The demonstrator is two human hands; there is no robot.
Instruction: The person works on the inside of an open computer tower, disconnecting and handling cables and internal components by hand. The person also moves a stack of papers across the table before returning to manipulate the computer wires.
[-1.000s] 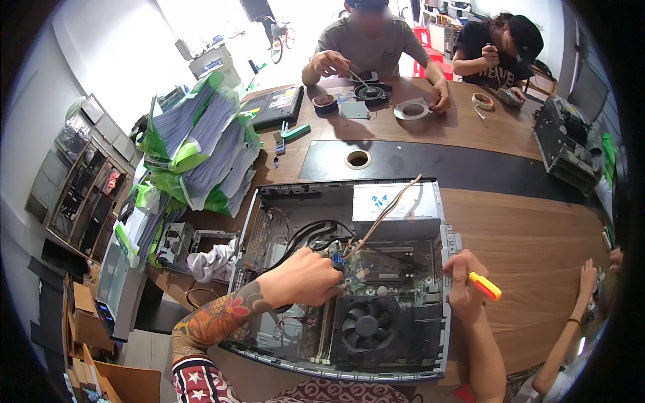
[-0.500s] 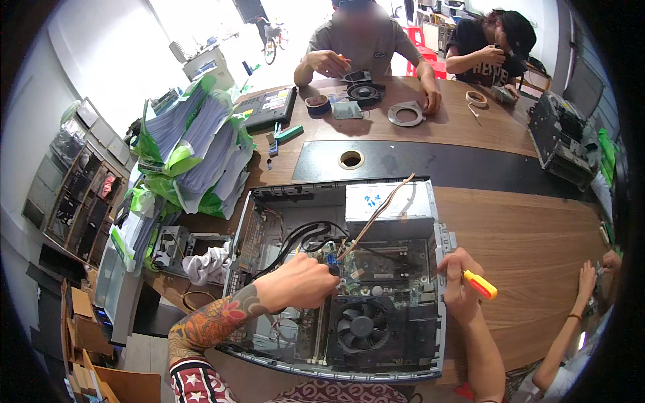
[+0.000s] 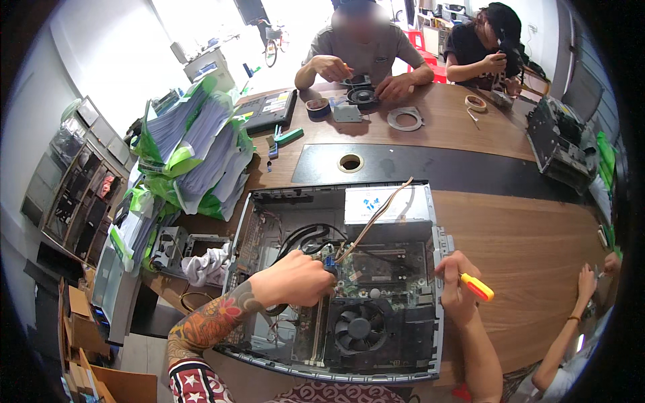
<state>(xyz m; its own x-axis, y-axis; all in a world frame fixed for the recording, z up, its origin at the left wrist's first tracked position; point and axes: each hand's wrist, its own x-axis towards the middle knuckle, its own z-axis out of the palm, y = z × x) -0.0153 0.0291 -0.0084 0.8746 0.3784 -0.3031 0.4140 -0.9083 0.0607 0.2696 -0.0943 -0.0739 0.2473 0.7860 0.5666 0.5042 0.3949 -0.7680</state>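
An opened desktop computer case (image 3: pixel 440 336) lies in front of me, its motherboard (image 3: pixel 376 265) facing up. My left hand (image 3: pixel 295 279) reaches over it, fingers closed and pointing down beside small blue connectors (image 3: pixel 330 260). Something dark shows at those fingertips, too hidden to name. At the case's right rim, my right hand (image 3: pixel 458 279) is curled around a screwdriver with a yellow and red handle (image 3: pixel 478 287); its blade is hidden. Inside the case are a black cooling fan (image 3: pixel 359 327), looped black cables (image 3: pixel 299 238) and a silver power supply (image 3: pixel 390 205) with tan wires (image 3: pixel 376 225) across it.
Stacked papers in green bags (image 3: pixel 195 144) stand at the left. Across the table a person handles a blower fan (image 3: pixel 363 97), near a tape roll (image 3: pixel 317 107) and a laptop (image 3: pixel 265 111). Another computer chassis (image 3: pixel 561 144) sits far right. A co-worker's hands (image 3: pixel 588 285) show at the right edge.
My left hand has shifted slightly left and up; the right hand keeps the screwdriver at the rim. Across the table, the person's hand has moved from beside the flat ring onto the blower fan.
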